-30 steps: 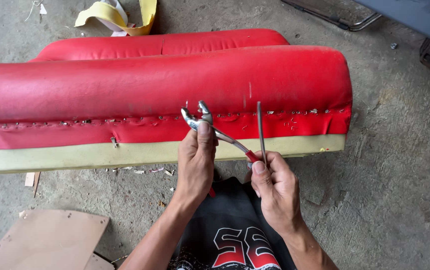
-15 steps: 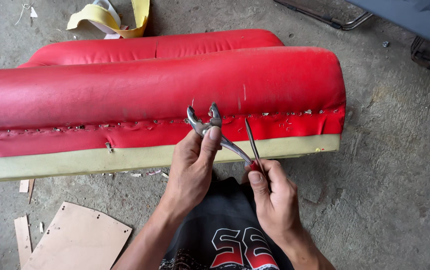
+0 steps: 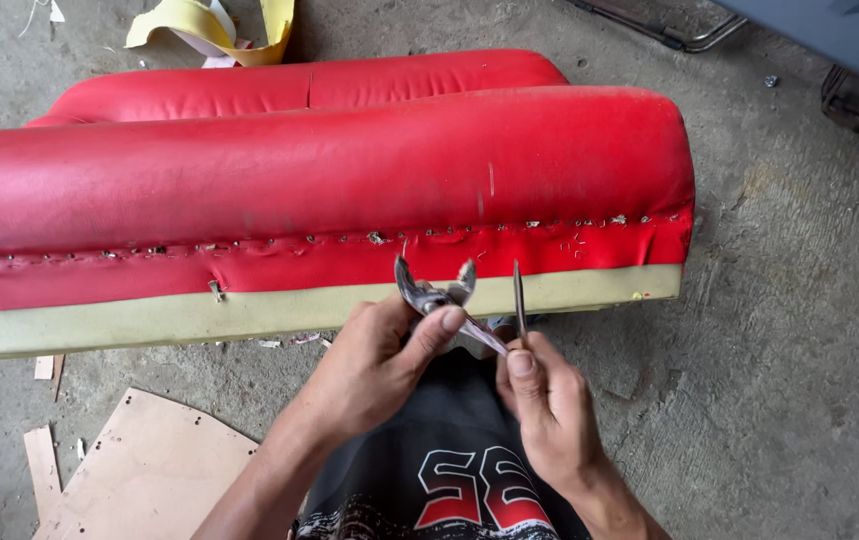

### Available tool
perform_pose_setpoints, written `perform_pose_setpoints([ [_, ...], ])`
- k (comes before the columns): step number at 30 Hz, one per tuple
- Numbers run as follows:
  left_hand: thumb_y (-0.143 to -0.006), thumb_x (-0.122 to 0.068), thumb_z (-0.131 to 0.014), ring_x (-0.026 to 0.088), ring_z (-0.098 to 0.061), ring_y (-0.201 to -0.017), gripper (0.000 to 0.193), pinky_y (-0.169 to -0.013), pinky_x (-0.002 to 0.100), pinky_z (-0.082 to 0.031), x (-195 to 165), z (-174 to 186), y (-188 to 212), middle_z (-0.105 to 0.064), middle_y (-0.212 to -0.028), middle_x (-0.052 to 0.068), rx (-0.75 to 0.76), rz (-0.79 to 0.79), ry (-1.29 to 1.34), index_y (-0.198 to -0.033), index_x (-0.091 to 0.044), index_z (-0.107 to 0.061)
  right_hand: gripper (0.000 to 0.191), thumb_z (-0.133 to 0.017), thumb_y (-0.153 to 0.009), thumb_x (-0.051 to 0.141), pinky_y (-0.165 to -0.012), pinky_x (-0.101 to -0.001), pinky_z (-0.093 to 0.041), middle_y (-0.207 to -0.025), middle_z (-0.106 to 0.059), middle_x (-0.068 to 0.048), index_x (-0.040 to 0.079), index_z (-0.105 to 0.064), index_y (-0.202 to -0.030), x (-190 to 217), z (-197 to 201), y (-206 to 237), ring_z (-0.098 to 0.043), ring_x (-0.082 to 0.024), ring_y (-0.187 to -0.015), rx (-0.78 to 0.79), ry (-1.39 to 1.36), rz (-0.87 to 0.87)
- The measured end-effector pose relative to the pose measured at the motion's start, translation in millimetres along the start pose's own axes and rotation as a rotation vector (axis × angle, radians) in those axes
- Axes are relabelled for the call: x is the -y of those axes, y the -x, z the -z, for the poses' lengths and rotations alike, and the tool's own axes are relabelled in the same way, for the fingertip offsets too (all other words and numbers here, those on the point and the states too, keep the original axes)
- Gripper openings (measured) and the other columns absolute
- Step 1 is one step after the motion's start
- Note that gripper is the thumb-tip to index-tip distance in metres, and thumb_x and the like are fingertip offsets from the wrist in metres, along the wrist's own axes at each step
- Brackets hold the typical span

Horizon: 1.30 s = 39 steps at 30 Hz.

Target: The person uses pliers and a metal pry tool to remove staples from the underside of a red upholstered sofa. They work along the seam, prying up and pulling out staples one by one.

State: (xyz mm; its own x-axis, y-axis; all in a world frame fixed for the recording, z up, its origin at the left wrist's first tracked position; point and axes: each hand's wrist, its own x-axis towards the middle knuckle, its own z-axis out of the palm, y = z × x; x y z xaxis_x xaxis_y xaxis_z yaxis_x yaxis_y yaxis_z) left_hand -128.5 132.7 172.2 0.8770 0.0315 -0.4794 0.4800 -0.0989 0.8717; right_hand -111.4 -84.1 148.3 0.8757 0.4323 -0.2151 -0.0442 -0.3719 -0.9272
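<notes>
Head view: left hand [image 3: 379, 360] grips open pliers [image 3: 439, 298] just below the red seat [image 3: 329, 170] stapled edge, right hand [image 3: 549, 410] pinches a thin rod [image 3: 518, 298], bare concrete floor [image 3: 779, 330] around.

both hands [image 3: 389, 365] drew the pincers [image 3: 439, 300] down off the stapled red seam [image 3: 349, 250].

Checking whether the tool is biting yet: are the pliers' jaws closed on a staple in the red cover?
No, the pliers sit open-jawed in front of the red cover, held off the staple row.
</notes>
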Motion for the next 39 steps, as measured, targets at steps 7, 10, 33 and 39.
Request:
perform_pose_setpoints([
  [7, -0.098, -0.032, -0.064, 0.004, -0.046, -0.066, 0.031, -0.055, 0.024, -0.041, -3, -13, 1, -0.056, -0.075, -0.006, -0.073, -0.109, 0.374, -0.101, -0.002, -0.065, 0.036, -0.043, -0.108, 0.033, -0.043, -0.0306, -0.041, -0.058, -0.053, -0.002, 0.006, -0.056, -0.088, -1, -6, 1, -0.054, -0.011, -0.047, -0.025, 0.148, 0.128],
  [10, -0.098, -0.033, -0.065, 0.003, -0.051, -0.066, 0.031, -0.056, 0.023, -0.044, 2, -24, -3, -0.060, -0.075, -0.006, -0.268, -0.141, 0.390, -0.102, -0.002, -0.064, 0.036, -0.043, -0.108, 0.035, -0.044, -0.0309, -0.043, -0.058, -0.055, -0.003, 0.005, -0.057, -0.093, 4, -14, 2, -0.058, -0.011, -0.048, -0.037, 0.261, 0.176],
  [33, -0.100, -0.025, -0.067, 0.003, -0.062, -0.077, 0.022, -0.066, 0.025, -0.055, -25, -38, -2, -0.073, -0.082, 0.000, -0.083, -0.243, 0.333, -0.099, -0.003, -0.067, 0.056, -0.040, -0.106, 0.054, -0.041, -0.0257, -0.024, -0.060, -0.034, 0.003, 0.004, -0.067, -0.108, 19, 7, -12, -0.032, -0.006, -0.048, 0.209, -0.595, -0.215],
  [39, -0.105, -0.022, -0.065, 0.006, -0.061, -0.080, 0.020, -0.071, 0.026, -0.054, -13, -38, 2, -0.070, -0.086, 0.001, 0.116, -0.262, 0.523, -0.103, -0.002, -0.062, 0.058, -0.034, -0.117, 0.059, -0.056, -0.0328, -0.029, -0.064, -0.040, 0.003, 0.011, -0.048, -0.089, 15, 26, -8, -0.038, -0.008, -0.053, 0.755, -1.462, -0.394],
])
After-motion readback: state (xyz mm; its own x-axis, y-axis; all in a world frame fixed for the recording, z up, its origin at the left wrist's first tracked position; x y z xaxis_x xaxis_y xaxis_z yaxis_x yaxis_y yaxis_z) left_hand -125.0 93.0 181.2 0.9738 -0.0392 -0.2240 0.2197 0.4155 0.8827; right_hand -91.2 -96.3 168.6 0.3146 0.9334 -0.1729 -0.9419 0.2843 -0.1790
